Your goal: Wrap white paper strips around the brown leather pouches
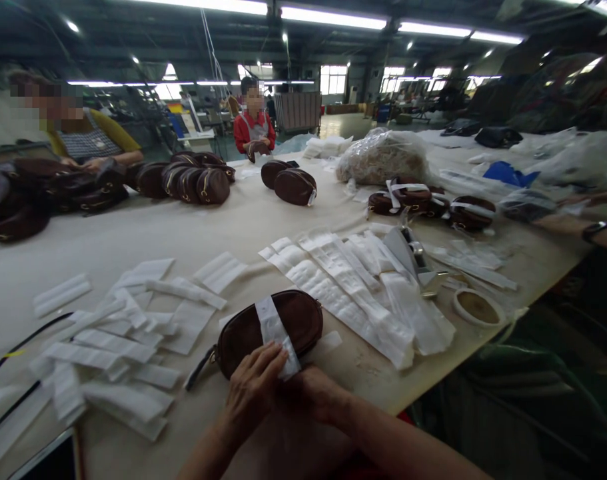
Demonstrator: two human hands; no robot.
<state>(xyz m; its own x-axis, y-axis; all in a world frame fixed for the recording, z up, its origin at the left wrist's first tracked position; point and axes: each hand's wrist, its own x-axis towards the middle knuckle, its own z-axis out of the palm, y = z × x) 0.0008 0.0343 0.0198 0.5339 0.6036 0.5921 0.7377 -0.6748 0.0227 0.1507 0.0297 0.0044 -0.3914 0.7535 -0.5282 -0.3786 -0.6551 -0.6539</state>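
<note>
A brown oval pouch [293,320] lies near the table's front edge with a white foam strip [276,327] wrapped across its middle. My left hand [253,390] rests on the pouch's near side, fingers curled and pressing the strip's lower end. My right hand [316,393] is tucked against the left, fingers bent at the strip end; what they pinch is partly hidden. A strap [199,369] trails from the pouch's left end.
Loose white strips [113,347] lie left, longer sheets [348,287] right, with a tape dispenser [416,257] and tape roll [476,307]. Brown pouches [198,180] pile at the far side. Two people sit opposite; another person's forearm with a watch [596,230] reaches in from the right.
</note>
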